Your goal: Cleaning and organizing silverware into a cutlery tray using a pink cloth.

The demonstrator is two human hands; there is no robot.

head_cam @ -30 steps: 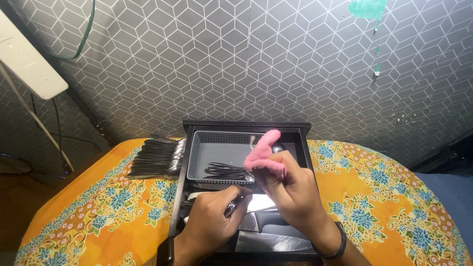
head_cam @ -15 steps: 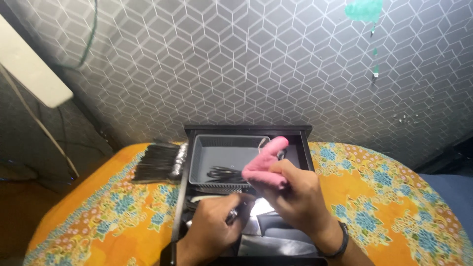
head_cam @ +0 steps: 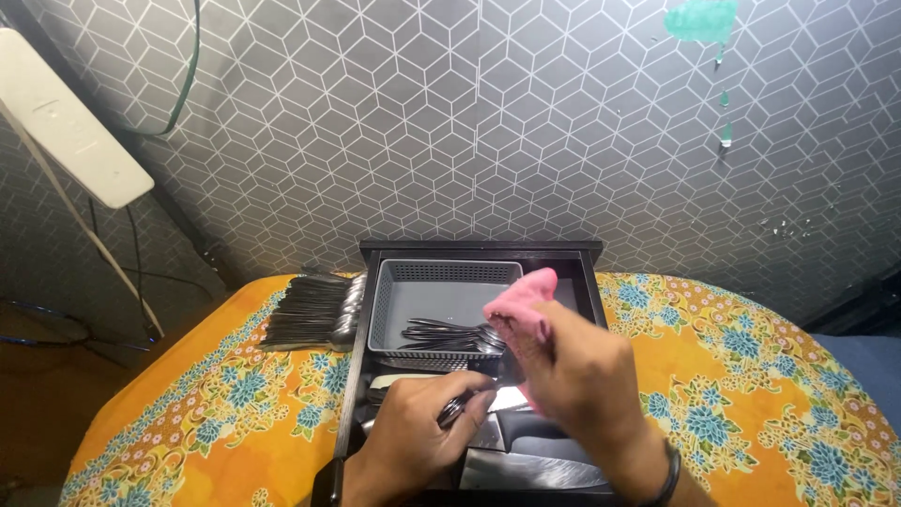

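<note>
While two hands hold one cloth

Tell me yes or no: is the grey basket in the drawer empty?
No, the grey basket holds a small bunch of dark forks lying on its floor.

Both bare hands held close together, low and centre in the head view.

The left hand lies knuckles up, fingers curled inward and thumb pressed toward the fingertips in a closed pinch, a dark band at its wrist. The right hand sits just beside and slightly above it, back to the camera, fingers clenched in a grip, a dark bracelet round its wrist.
</note>
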